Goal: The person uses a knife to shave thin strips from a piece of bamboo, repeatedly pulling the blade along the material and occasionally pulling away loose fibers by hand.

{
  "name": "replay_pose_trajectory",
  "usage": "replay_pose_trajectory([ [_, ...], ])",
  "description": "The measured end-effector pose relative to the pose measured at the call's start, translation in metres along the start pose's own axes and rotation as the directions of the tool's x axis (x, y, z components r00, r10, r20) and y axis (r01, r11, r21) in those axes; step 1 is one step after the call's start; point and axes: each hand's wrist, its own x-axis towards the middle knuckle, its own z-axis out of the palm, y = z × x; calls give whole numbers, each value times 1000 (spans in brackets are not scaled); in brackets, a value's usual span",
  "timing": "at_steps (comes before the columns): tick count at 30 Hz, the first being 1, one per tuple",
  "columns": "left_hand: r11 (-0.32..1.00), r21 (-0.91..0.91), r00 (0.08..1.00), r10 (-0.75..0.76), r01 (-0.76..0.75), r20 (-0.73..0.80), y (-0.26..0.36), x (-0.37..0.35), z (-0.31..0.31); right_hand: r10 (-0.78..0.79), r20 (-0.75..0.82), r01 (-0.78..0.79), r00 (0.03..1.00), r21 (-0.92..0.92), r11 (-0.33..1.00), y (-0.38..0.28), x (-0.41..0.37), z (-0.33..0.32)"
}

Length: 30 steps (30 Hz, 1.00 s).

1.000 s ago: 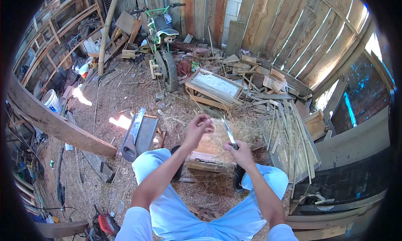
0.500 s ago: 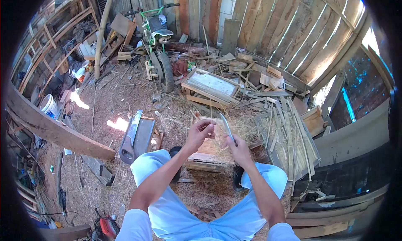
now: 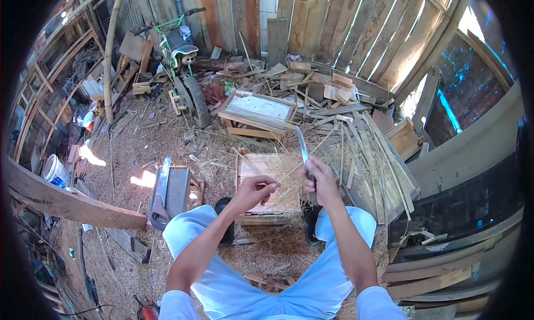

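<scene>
My left hand (image 3: 255,194) is closed in a pinch on a thin strip (image 3: 290,175), pale like split wood or bamboo. It slants up and to the right, crossing close by the knife. Wrapped round the handle of a knife (image 3: 303,143), my right hand (image 3: 322,181) holds it with the blade pointing up and away from me. Both hands are over a low wooden box (image 3: 247,165) between my knees, its top littered with fine shavings.
A handsaw (image 3: 162,195) lies on a small bench (image 3: 178,189) at left. Long split strips (image 3: 374,164) are heaped on a board at right. Beyond are a wooden tray-like frame (image 3: 258,109), scrap wood (image 3: 334,92) and a motorbike (image 3: 186,78).
My right hand has shifted slightly right and up, turning the knife more upright. My left hand has dropped lower and left, and the strip has tilted from near upright toward the right.
</scene>
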Motion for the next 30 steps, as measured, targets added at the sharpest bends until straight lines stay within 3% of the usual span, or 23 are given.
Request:
replay_pose_trajectory([
  [4, 1000, -10, 999, 23, -23, -45, -1, 3, 2, -38, -29, 39, 999, 37, 999, 4, -5, 4],
  [6, 998, -4, 996, 57, -57, -63, 0, 4, 8, 138, 170, -120, 976, -109, 987, 20, -5, 7],
  [8, 996, 7, 992, 91, -91, -83, 1, 6, 12, 170, 249, -145, 953, -114, 983, 25, -5, 10],
  [10, 953, 187, 957, 264, -240, -117, 2, 5, 12, 188, 219, -198, 958, 23, 980, 18, -6, 13],
  [15, 968, 176, 977, 195, -177, -86, 3, 4, 8, 147, 93, -155, 985, 80, 985, 6, -4, -1],
  [17, 979, 140, 982, 162, -148, -96, 4, 0, 6, 43, 38, -48, 998, 144, 988, -11, -2, -13],
  [22, 961, 227, 981, 176, -155, -77, 8, -2, -5, 71, 55, -79, 996, 169, 982, -12, -1, -27],
  [25, 961, 243, 983, 157, -131, -93, 4, -4, -18, -51, -27, 56, 998, 234, 971, -25, 5, -48],
  [30, 942, 303, 980, 177, -142, -91, 2, -11, -28, -58, -60, 70, 996, 225, 972, -32, 4, -65],
])
